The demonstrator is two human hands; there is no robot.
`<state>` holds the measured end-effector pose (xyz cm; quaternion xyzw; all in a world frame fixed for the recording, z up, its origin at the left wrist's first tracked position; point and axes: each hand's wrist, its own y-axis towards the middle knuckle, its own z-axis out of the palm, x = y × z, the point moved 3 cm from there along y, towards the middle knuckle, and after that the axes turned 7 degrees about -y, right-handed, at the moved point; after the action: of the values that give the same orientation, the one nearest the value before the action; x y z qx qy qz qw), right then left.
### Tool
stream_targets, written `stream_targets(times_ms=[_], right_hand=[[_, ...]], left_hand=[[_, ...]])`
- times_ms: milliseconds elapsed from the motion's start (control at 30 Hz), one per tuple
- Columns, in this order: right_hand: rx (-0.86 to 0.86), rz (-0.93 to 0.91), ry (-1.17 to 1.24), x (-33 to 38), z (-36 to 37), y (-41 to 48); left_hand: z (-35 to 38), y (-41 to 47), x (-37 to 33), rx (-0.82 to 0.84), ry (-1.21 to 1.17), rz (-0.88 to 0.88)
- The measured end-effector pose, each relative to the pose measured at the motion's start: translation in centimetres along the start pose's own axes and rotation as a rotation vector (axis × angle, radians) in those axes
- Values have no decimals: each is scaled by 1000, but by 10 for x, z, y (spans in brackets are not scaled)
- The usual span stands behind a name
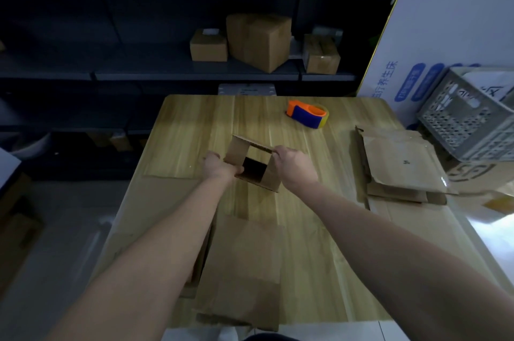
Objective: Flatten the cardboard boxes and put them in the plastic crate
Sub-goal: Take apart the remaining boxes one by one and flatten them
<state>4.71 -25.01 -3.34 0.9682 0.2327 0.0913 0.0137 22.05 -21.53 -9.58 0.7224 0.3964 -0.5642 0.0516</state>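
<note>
Dark metal shelving (194,74) is running along the wall behind the wooden table (194,124), carrying a few closed cartons (258,40) on the shelf level with the table's far edge. A big white printed carton (450,35) is standing upright off the table's far right corner. The grey plastic crate (467,124) is sitting just past the table's right edge, with something white showing inside it. A large flattened sheet of cardboard (242,271) is lying on the table's near edge, between the person's forearms. A stack of flattened boxes (400,165) is resting on the table's right side, close to the crate. The small open box (256,165) is being held at the table's middle, one flap sticking up and its dark inside facing the camera. An orange and blue tape dispenser (307,114) is lying on the table's far side, right of centre. The left hand (218,167) is gripping the box's left wall, fingers curled round it. The right hand (293,164) is pinching the box's upper right edge with bent fingers.
</note>
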Motion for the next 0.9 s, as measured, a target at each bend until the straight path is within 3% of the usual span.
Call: stream_targets(times_ms=[67, 167, 267, 433, 633, 767, 900], right_hand=[[-19, -37, 10, 3, -4, 0], [-47, -80, 93, 5, -8, -3], [-66, -2, 244, -2, -4, -3], [-77, 362, 468, -21, 5, 2], [60, 425, 520, -18, 11, 5], [56, 522, 639, -23, 14, 0], [185, 475, 759, -19, 13, -4]], left_hand=[[-3, -4, -10, -37, 217, 131], [-2, -11, -17, 3, 239, 180], [2, -15, -13, 46, 142, 197], [7, -31, -7, 28, -181, 214], [2, -40, -6, 35, -279, 302], [-1, -36, -9, -6, -361, 262], [2, -32, -9, -52, -452, 150]])
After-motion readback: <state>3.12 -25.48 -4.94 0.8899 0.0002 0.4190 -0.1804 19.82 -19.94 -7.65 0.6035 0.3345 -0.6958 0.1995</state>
